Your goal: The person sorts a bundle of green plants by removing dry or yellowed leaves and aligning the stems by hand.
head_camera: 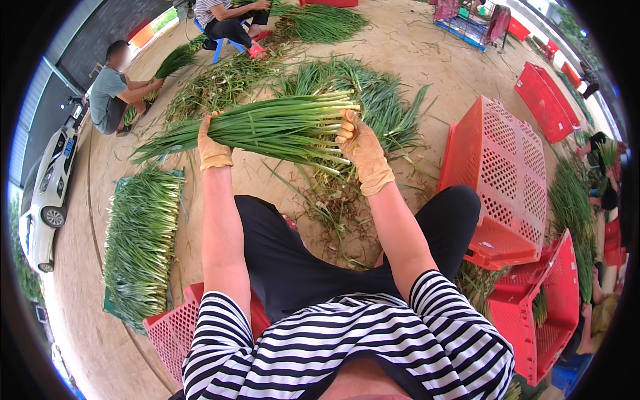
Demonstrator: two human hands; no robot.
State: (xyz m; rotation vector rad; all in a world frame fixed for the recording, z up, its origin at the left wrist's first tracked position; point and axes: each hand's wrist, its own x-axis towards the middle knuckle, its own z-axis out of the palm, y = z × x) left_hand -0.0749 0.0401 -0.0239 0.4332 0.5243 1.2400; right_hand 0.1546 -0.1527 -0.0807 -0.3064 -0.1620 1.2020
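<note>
A bundle of green onions (pixel 270 122) lies crosswise in front of me, held above the ground. Its leaves point left and its white stem ends point right. My left hand (pixel 215 145), in a tan glove, grips the leafy part from below with the thumb up along the near side. At the white ends, the curled fingers of my gloved right hand (pixel 361 145) close against the stems; the exact grip is partly hidden. Beneath and beyond the bundle is a loose pile of green onions (pixel 395 110) on the floor.
Neatly stacked green onions (pixel 142 245) lie at left on a green sheet. Red plastic crates (pixel 510 175) stand at right, with another crate (pixel 535 310) nearer. Trimmed leaf waste (pixel 220 85) covers floor ahead. Co-workers sit or crouch beyond; a white car (pixel 47 195) is parked left.
</note>
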